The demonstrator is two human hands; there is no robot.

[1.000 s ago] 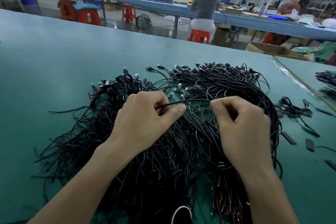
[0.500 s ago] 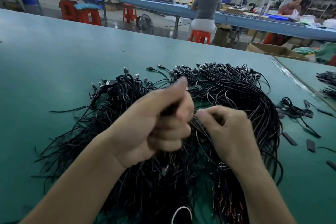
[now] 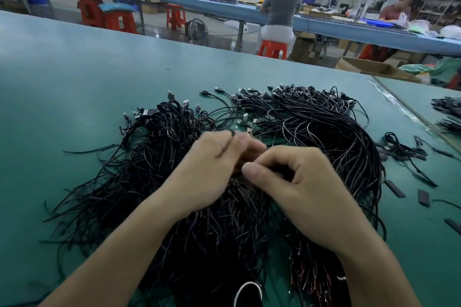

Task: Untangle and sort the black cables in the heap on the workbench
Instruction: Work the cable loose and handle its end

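Head view: a wide workbench [image 3: 74,82] with a smooth, matte teal top fills the near ground, and a taped seam runs across it at the right. Beyond its far edge is a factory hall with a long blue bench [image 3: 224,7], red plastic stools [image 3: 273,48], a round wire fan [image 3: 197,28] on the shiny floor and an open cardboard box [image 3: 374,70]. A person in a grey top [image 3: 283,5] sits on one stool with their back turned. A second person [image 3: 396,11] works further right.

The heap [image 3: 311,132] lies mid-workbench, under and around both hands. It is made of thin, glossy black cords, fanned into loose strands at the left and swept into long curved bundles at the right. Small blocky plugs, some metal-tipped, line its far edge. Some strands near the bottom right show reddish wire. A white ring [image 3: 247,291] sits at the bottom edge. Right of the heap lie a small bundle [image 3: 401,148] and flat black strips [image 3: 395,188].

The left hand [image 3: 207,169], blurred, has its fingers curled round a cable [image 3: 225,147] that crosses its knuckles. The right hand [image 3: 306,194] is just beside it, thumb and forefinger pinched at the cable as far as the blur shows, with the other fingers curled under.
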